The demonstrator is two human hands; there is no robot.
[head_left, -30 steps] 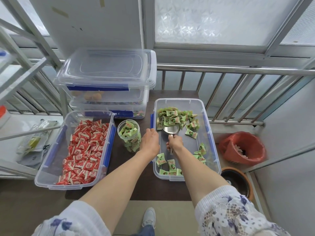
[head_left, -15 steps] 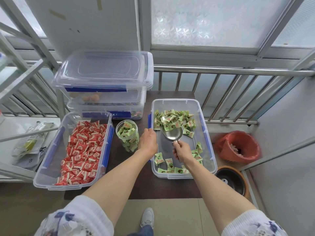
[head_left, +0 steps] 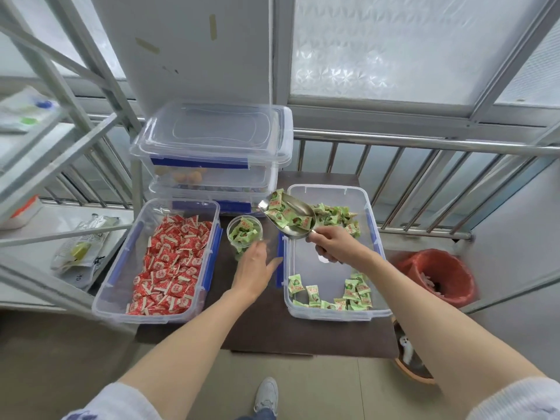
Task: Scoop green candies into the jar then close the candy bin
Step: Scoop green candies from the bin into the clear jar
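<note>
Scoop [head_left: 288, 215] in the right hand [head_left: 335, 245] is now loaded and lifted: half a second ago it was low in the green bin [head_left: 374, 237], nosing into the pile at the far end, and now it hangs above the bin's left rim, heaped with green candies [head_left: 280, 209], its mouth turned toward the jar [head_left: 244, 234]. The right hand is closed around the handle. The left hand [head_left: 253, 268], which had rested on the bin's left edge, has come off it and sits just in front of the jar, fingers spread and loose, holding nothing; whether it touches the jar cannot be told. The jar stands on the table [head_left: 266, 322] between the red bin [head_left: 157, 262] and the green bin, already well filled, with green wrappers near its rim.

Judging from this, the scooping stroke is done and the pour is next; the left hand looks set to steady the jar. With the jar this full and the scoop heaped, some candies may spill over. More green candies lie at both ends of the bin. Its lid is not on, so closing is not yet done; which of the stacked boxes [head_left: 212, 153] behind carries that lid cannot be told.
</note>
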